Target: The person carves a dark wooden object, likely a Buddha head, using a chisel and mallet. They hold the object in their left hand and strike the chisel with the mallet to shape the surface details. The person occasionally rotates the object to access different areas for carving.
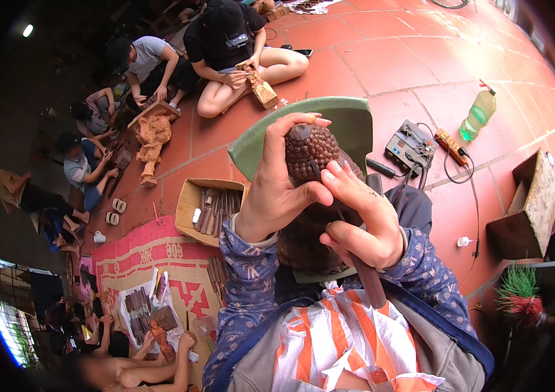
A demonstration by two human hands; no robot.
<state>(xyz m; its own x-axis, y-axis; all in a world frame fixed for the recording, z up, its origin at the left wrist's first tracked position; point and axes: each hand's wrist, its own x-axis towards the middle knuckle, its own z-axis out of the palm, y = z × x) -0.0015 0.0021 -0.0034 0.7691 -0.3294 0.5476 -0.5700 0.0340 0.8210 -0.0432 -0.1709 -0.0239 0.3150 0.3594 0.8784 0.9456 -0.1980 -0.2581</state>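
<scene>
My left hand (277, 189) is wrapped around a dark brown carved wooden figure (310, 151) whose top is covered in small round bumps. The figure stands upright on my lap, its lower part (303, 248) hidden behind my hands. My right hand (362, 225) grips a carving chisel with a reddish-brown handle (370, 282), its blade pressed against the side of the figure just under the bumpy top. Both forearms wear blue patterned sleeves. A green plastic stool (342, 121) lies behind the figure.
A cardboard box of chisels (209, 209) sits at my left on a red woven mat (153, 255). A grey electric unit (411, 145), power strip, green bottle (480, 114) and wooden block (529, 209) lie to the right. Several people sit carving on the red tiled floor.
</scene>
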